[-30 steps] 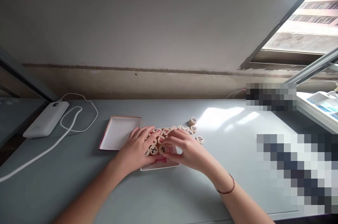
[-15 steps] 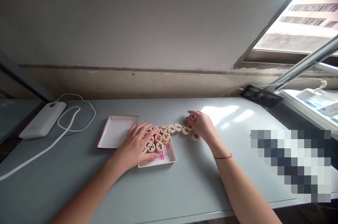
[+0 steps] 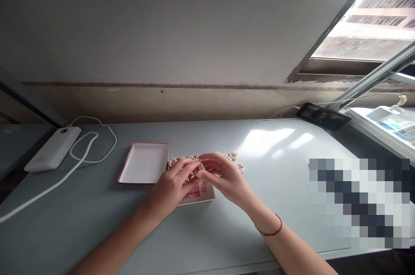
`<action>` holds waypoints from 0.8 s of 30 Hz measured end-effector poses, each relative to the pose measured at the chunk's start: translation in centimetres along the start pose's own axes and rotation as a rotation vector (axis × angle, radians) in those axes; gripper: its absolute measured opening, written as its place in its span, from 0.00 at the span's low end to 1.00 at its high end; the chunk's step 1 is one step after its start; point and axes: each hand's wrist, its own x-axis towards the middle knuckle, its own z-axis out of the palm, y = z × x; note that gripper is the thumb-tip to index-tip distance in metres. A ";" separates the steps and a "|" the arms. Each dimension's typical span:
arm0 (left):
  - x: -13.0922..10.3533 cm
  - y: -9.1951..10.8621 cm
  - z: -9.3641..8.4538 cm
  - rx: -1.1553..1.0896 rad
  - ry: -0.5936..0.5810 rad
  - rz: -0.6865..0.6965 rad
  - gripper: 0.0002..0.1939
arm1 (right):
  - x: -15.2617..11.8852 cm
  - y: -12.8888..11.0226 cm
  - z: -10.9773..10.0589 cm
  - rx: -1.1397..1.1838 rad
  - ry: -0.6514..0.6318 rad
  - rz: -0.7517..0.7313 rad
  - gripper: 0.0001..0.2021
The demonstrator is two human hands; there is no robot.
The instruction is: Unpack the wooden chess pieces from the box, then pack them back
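Right hand [image 3: 228, 180] just came back: half a second ago I had it out on the loose pieces past the box, now it's over the box [image 3: 207, 195], fingertips beside the left hand [image 3: 174, 182]. The top piece it was on there is gone from that spot; I'd judge it came along, but the fingers hide it. Right grip: fingers bent, thumb in close; I can't tell if it pinches anything. Left grip: curled low over the round pieces [image 3: 172, 162] inside the box, can't tell if clasping one.

Box sits mid-bench [image 3: 181, 240], shallow tray [image 3: 145, 162] at its left edge. Pieces fill its far side; printed floor shows toward its near edge. Off its far right corner, loose pieces [image 3: 240, 167] remain on the bench, partly covered by the right hand. My read: one fewer outside, filling not finished.
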 end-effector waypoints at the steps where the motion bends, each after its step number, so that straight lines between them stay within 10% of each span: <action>1: 0.0 -0.1 0.1 -0.007 -0.007 -0.016 0.15 | 0.1 0.1 -0.3 0.012 -0.007 0.005 0.17; 11: 0.3 1.1 0.1 0.091 -0.076 0.161 0.06 | 0.8 -0.6 -3.3 0.035 0.236 0.063 0.18; 24: 0.2 0.8 0.6 0.294 -0.155 0.191 0.05 | -0.6 -1.2 -3.3 -0.521 -0.194 -0.138 0.10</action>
